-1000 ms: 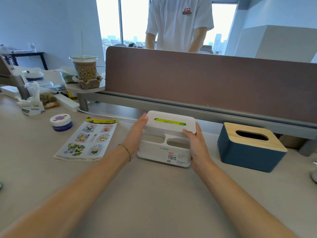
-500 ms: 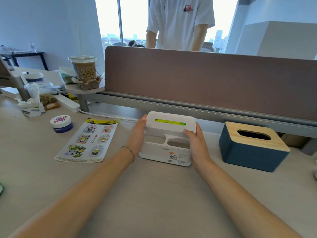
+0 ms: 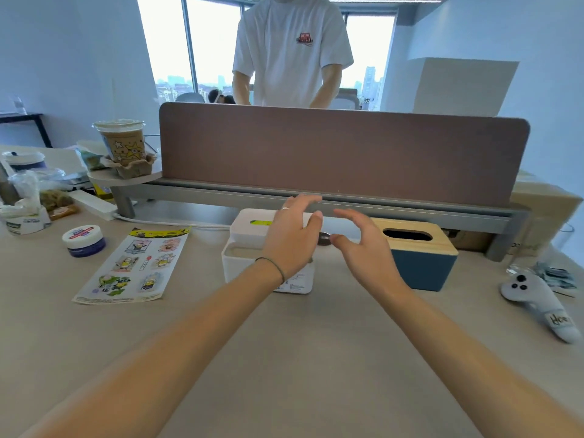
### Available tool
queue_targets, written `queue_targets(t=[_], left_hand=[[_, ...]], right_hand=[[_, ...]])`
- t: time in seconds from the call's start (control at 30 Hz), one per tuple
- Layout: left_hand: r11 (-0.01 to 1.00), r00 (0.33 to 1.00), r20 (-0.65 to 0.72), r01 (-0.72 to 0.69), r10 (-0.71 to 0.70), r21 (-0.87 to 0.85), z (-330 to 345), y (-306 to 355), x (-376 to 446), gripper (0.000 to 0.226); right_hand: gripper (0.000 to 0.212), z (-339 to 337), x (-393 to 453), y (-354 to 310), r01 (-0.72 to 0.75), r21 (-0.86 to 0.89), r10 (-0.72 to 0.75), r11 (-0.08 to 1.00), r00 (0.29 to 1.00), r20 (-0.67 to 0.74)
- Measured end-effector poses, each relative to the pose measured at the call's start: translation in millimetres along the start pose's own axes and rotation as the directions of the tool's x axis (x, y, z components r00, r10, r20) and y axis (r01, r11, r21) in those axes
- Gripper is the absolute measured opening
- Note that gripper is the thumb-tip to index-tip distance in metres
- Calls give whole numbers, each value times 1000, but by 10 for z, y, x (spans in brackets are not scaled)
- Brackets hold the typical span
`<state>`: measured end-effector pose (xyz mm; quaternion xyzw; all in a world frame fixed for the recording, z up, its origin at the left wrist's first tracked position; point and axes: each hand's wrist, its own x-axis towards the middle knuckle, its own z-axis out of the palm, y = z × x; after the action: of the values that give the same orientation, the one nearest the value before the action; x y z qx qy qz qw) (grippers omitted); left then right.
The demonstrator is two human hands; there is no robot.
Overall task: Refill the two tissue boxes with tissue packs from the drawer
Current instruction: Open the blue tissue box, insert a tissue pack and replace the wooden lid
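Observation:
A white tissue box (image 3: 245, 248) stands on the desk near the partition, with a green strip showing in its top slot. To its right stands a blue tissue box (image 3: 423, 263) with a wooden lid and a dark oval slot. My left hand (image 3: 292, 238) hovers over the white box's right half, fingers spread, holding nothing. My right hand (image 3: 363, 245) floats between the two boxes, fingers apart and empty, partly covering the blue box's left end. No tissue pack or drawer is in view.
A sticker sheet (image 3: 136, 267) and a small jar (image 3: 83, 240) lie to the left. An iced drink cup (image 3: 121, 143) sits on a small shelf. A brown partition (image 3: 341, 156) backs the desk, with a person standing behind it. A grey controller (image 3: 537, 298) lies at the right.
Both hands have let go of the white box's sides and lifted, shifting right toward the blue box. The camera has tilted up and rightward.

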<state>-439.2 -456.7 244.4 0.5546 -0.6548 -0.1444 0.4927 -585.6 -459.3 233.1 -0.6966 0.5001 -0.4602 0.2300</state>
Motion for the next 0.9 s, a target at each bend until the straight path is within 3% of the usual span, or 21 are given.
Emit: queue_targets(t=[0.2,0.3,0.4,0.5,0.63,0.9], left_hand=[[976,969,201,-174,146,129,645,330,48,39],[908,897,397,-318,194,275,911,382,108,50],[815,853,486,-411,187,407,1160,366,199,54],[810,857,489,-399,162,430,1355,293,266,56],[826,877,461,-356,134,436,1487,174,286,55],[850,893,433,-318,121,419,1544,179,284,45]], right_hand=[[47,-618,65,423,64,-344,-60,937,998,21],[51,-905,114,715,121,-524,-101,843,993,67],[50,-1105,180,960,183,-633,-107,752,982,157],[52,-1175,233,1109,204,-622,-94,756,974,205],[49,-1174,290,1232,174,-560,-87,810,980,179],[45,-1133,296,1276,209,-549,-143,809,977,161]])
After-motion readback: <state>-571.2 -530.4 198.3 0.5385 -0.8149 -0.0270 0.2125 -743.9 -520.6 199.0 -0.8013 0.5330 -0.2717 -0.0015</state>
